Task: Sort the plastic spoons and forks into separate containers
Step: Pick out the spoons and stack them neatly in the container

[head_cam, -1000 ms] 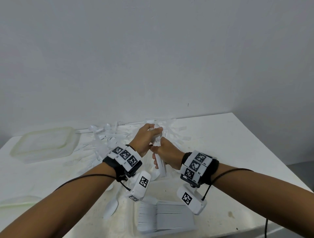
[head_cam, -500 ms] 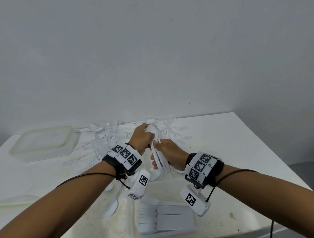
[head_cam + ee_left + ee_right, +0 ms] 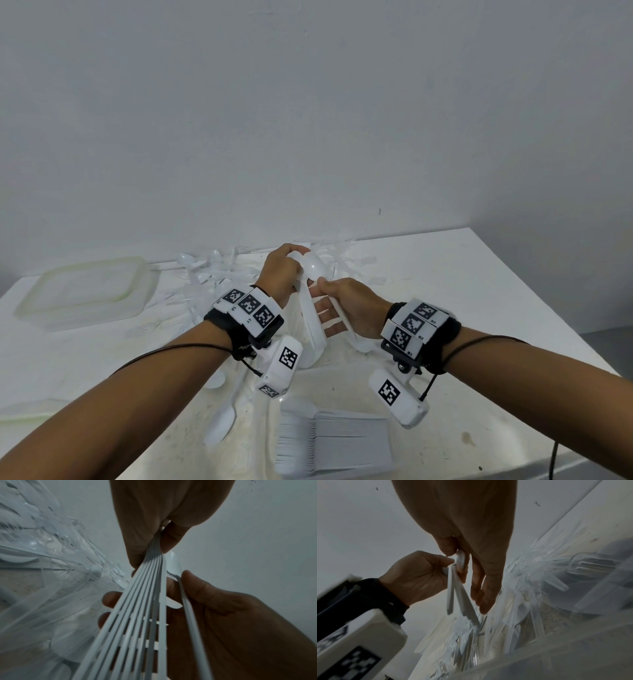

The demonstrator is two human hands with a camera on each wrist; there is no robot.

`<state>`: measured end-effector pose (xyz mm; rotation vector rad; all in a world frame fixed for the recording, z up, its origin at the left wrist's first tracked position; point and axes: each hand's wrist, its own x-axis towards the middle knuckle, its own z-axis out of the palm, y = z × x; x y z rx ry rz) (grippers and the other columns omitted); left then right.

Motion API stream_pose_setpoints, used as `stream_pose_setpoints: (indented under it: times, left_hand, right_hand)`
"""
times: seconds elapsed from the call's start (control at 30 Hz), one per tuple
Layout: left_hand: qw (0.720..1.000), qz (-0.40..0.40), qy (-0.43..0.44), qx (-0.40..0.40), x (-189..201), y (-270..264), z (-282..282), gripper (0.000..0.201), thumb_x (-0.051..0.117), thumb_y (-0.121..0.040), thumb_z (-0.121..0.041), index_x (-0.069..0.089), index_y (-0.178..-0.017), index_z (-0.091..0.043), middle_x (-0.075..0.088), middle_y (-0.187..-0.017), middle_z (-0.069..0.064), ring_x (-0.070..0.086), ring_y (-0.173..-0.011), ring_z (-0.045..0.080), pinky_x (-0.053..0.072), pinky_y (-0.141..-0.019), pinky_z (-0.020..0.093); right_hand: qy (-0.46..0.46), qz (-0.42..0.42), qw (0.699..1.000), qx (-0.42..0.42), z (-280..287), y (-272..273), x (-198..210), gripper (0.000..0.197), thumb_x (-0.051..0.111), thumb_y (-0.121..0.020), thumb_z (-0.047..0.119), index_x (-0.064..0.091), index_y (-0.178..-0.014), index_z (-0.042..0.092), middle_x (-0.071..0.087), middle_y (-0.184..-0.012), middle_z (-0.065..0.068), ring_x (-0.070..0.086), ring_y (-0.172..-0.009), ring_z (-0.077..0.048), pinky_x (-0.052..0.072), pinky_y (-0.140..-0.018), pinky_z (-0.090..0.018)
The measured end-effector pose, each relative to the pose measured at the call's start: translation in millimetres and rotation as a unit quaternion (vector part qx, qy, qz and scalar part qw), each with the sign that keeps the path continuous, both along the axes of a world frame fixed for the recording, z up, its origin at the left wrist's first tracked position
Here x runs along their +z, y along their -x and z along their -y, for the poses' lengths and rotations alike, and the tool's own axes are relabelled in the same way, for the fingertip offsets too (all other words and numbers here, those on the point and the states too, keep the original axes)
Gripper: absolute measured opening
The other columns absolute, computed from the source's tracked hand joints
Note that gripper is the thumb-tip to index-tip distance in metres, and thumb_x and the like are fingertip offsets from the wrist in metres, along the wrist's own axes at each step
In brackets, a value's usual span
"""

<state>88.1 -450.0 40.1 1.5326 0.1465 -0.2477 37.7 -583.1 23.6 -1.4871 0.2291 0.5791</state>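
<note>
My left hand point(image 3: 286, 269) grips a stack of white plastic spoons point(image 3: 310, 322) near their bowls, above the table; the handles fan downward point(image 3: 137, 615). My right hand point(image 3: 337, 298) pinches a single spoon point(image 3: 187, 609) between thumb and forefinger, with the other fingers straight. That spoon is splayed off the right side of the stack. In the right wrist view its bowl point(image 3: 460, 559) sits by my right thumb, touching the left hand point(image 3: 416, 574). A clear container point(image 3: 387, 445) near the table's front edge holds a row of white forks point(image 3: 325, 442).
A loose pile of white spoons and forks point(image 3: 219, 277) lies behind the hands by the wall. An empty clear container point(image 3: 85, 291) stands at the far left, a lid point(image 3: 20, 411) at the left edge. One spoon point(image 3: 222, 425) lies beside the fork container.
The right hand has shifted right and drawn one spoon away from the stack, so the handles now spread apart. The left hand keeps its grip and has turned the bowls into view.
</note>
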Motion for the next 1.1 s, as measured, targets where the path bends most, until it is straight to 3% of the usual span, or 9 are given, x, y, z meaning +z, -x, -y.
stream_pose_setpoints:
  times: [0.17,0.3,0.43,0.57,0.67,0.77,0.9,0.97,1.1]
  left_hand:
    - [0.995,-0.041,0.090,-0.025,6.0,4.5,4.9,0.021,0.037,-0.086,0.009,0.053,-0.084,-0.004,0.054,-0.083,0.016,0.053,-0.068,0.029,0.043,-0.056,0.029]
    - [0.991,-0.030,0.118,-0.061,7.9,7.5,7.8,0.015,0.040,-0.091,0.010,0.050,-0.096,-0.001,0.060,-0.091,0.025,0.061,-0.072,0.033,0.055,-0.061,0.033]
    - [0.995,0.001,0.053,-0.079,5.7,6.8,7.0,0.030,0.040,-0.088,0.012,0.059,-0.106,-0.002,0.058,-0.084,0.018,0.059,-0.066,0.026,0.052,-0.063,0.031]
    - [0.998,0.012,-0.011,-0.054,6.0,4.8,5.9,0.034,0.037,-0.082,0.014,0.062,-0.096,-0.004,0.057,-0.079,0.016,0.060,-0.063,0.022,0.051,-0.062,0.031]
    - [0.999,0.022,-0.027,-0.022,3.9,1.0,4.7,0.035,0.036,-0.078,0.015,0.061,-0.089,-0.007,0.060,-0.085,0.016,0.063,-0.067,0.025,0.054,-0.066,0.035]
    - [0.998,0.048,-0.039,-0.004,2.7,0.2,6.3,0.041,0.033,-0.079,0.016,0.065,-0.092,-0.008,0.062,-0.085,0.013,0.063,-0.070,0.025,0.053,-0.062,0.032]
    - [0.998,0.054,-0.035,0.008,1.4,-1.3,12.5,0.035,0.037,-0.081,0.016,0.062,-0.084,-0.009,0.056,-0.079,0.010,0.055,-0.062,0.020,0.045,-0.053,0.025]
    - [0.998,0.046,-0.039,0.007,0.8,-2.5,13.2,0.030,0.040,-0.083,0.015,0.057,-0.082,-0.010,0.053,-0.075,0.009,0.052,-0.058,0.019,0.041,-0.050,0.023]
    - [1.000,0.021,-0.004,0.001,-0.3,-1.8,11.7,0.020,0.047,-0.088,0.010,0.053,-0.083,-0.009,0.051,-0.074,0.010,0.051,-0.060,0.022,0.042,-0.064,0.032]
  right_hand:
    - [-0.034,-0.034,0.995,0.085,10.0,-3.7,6.9,0.047,0.033,-0.104,0.036,0.056,-0.126,0.001,0.065,-0.117,-0.025,0.065,-0.099,-0.032,0.052,-0.085,-0.042]
    - [-0.061,-0.061,0.983,0.164,16.1,-5.6,11.0,0.046,0.030,-0.104,0.040,0.057,-0.118,0.006,0.062,-0.122,-0.024,0.060,-0.108,-0.035,0.048,-0.094,-0.046]
    - [-0.070,-0.063,0.983,0.159,17.4,-8.0,9.4,0.043,0.033,-0.104,0.036,0.051,-0.122,0.002,0.061,-0.122,-0.027,0.063,-0.105,-0.037,0.052,-0.088,-0.044]
    - [0.061,0.055,0.992,0.097,8.3,-6.2,6.7,0.033,0.047,-0.100,0.025,0.059,-0.109,-0.004,0.069,-0.098,-0.018,0.067,-0.081,-0.027,0.055,-0.074,-0.039]
    - [0.195,0.210,0.956,0.059,3.4,-3.2,4.2,0.026,0.059,-0.094,0.025,0.058,-0.094,-0.001,0.062,-0.084,-0.005,0.063,-0.069,-0.017,0.055,-0.059,-0.031]
    - [0.247,0.268,0.928,0.080,-2.0,0.1,3.9,0.016,0.067,-0.088,0.023,0.054,-0.090,0.014,0.058,-0.073,0.004,0.063,-0.066,-0.018,0.056,-0.060,-0.033]
    - [0.339,0.303,0.883,0.120,-5.4,-1.5,1.0,0.029,0.067,-0.087,0.018,0.043,-0.072,0.025,0.047,-0.066,0.009,0.046,-0.061,-0.009,0.035,-0.056,-0.018]
    - [0.344,0.275,0.892,0.108,-3.7,-5.7,-2.5,0.027,0.066,-0.086,0.016,0.044,-0.070,0.015,0.047,-0.065,0.001,0.045,-0.059,-0.014,0.032,-0.054,-0.021]
    - [0.153,0.174,0.968,0.099,0.7,-6.9,-2.5,0.008,0.063,-0.088,0.005,0.057,-0.092,0.001,0.068,-0.084,-0.022,0.068,-0.071,-0.035,0.057,-0.067,-0.039]
